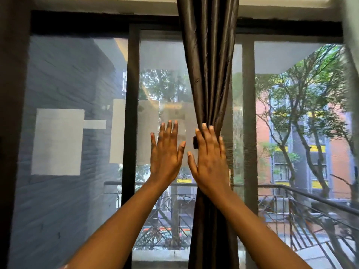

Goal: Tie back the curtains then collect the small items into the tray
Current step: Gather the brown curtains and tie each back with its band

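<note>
we see curtain (208,74) bunched, long axis vertical | right hand (210,160) flat on its waist, fingers together | left hand (167,154) beside, spread, empty | tie seemingly hidden

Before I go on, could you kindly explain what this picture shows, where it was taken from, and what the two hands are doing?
There is no machine here: a camera worn on a person's head looks forward at their own bare hands. They stand before a large dark-framed window with trees and buildings outside. The right hand rests flat against the gathered dark brown satin curtain, fingers curling round its pinched middle. The left hand is open beside it, touching nothing. No tray or small items are in view.
</note>
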